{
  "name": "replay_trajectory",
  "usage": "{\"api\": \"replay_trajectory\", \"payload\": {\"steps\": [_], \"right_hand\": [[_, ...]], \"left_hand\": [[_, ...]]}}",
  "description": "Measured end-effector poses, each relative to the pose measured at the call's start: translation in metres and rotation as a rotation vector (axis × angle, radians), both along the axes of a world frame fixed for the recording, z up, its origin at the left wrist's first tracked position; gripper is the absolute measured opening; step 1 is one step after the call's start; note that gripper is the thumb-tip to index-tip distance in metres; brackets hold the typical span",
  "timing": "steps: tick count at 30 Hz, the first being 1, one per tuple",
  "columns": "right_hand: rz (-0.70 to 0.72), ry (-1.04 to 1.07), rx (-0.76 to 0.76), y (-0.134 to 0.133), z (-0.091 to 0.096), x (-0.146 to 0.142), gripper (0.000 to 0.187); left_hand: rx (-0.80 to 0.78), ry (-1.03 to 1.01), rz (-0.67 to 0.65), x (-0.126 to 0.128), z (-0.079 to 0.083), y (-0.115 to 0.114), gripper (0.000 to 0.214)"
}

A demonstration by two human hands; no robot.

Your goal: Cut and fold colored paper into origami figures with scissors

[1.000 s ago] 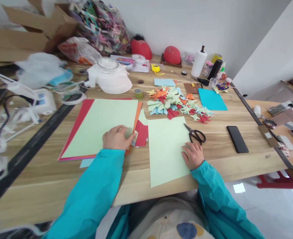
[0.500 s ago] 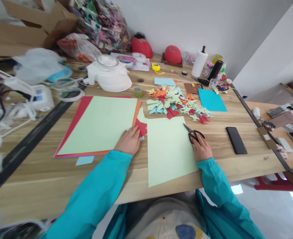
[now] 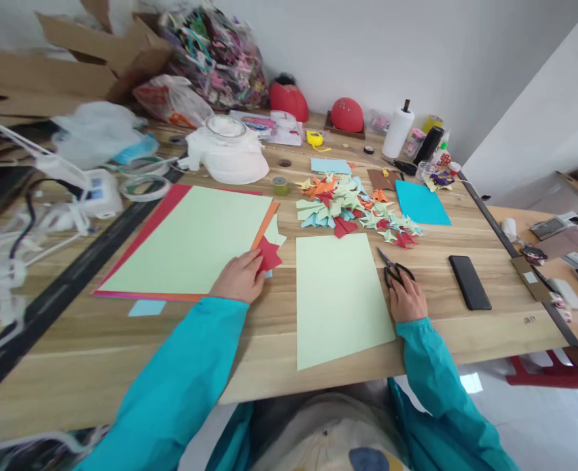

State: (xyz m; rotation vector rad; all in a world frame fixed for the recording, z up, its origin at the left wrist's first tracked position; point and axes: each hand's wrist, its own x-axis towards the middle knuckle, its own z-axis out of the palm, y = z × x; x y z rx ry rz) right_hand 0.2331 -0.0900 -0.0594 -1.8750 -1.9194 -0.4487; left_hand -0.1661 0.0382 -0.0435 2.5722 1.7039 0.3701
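Observation:
My left hand (image 3: 238,276) is closed at the lower right corner of a stack of coloured paper (image 3: 195,235), pale green on top with red and orange edges below. Its thumb is partly hidden. Small red paper pieces (image 3: 269,254) stick out by its fingertips. On the right, my right hand (image 3: 407,297) has its fingers on the handles of black-handled scissors (image 3: 394,267), which lie on the table pointing away. Between my hands lies a single pale green sheet (image 3: 340,301), untouched by the left hand and close beside the right.
Folded paper shapes (image 3: 352,206) are heaped beyond the sheet. A black phone (image 3: 469,282) lies right of the scissors, a turquoise sheet (image 3: 422,201) behind. A white cap (image 3: 233,157), ribbon roll (image 3: 280,186) and yellow tape measure (image 3: 314,138) stand farther back. Cables (image 3: 38,222) crowd the left.
The paper stack has slid left with my left hand, away from the single sheet. My right hand has shifted the scissors right, off the sheet's edge onto the wood.

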Motion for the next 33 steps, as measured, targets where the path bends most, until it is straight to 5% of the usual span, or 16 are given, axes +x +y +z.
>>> {"api": "replay_trajectory", "payload": {"steps": [4, 6, 12, 17, 20, 24, 27, 33], "right_hand": [[0.111, 0.033, 0.130, -0.001, 0.006, 0.001, 0.029], [0.221, 0.091, 0.126, -0.004, 0.013, -0.004, 0.030], [0.499, 0.019, -0.117, -0.010, 0.021, -0.022, 0.030], [0.507, -0.007, -0.162, -0.016, 0.015, -0.024, 0.031], [0.528, 0.060, -0.112, -0.015, 0.015, -0.021, 0.028], [0.341, 0.068, -0.007, -0.004, 0.015, -0.009, 0.030], [0.235, 0.027, -0.014, 0.003, 0.009, 0.006, 0.032], [0.151, -0.036, 0.024, -0.008, -0.006, 0.033, 0.032]], "left_hand": [[0.092, -0.057, -0.094, 0.012, 0.010, -0.020, 0.045], [0.079, -0.095, -0.317, 0.024, 0.014, -0.033, 0.042], [0.035, -0.075, -0.682, 0.051, 0.014, -0.048, 0.035], [-0.080, -0.048, -0.653, 0.049, 0.012, -0.070, 0.035], [-0.167, -0.038, -0.629, 0.055, 0.018, -0.099, 0.084], [-0.275, 0.029, -0.615, 0.067, 0.028, -0.129, 0.109], [-0.272, 0.055, -0.612, 0.071, 0.032, -0.139, 0.105], [-0.176, -0.086, -0.638, 0.065, 0.028, -0.149, 0.063]]}}
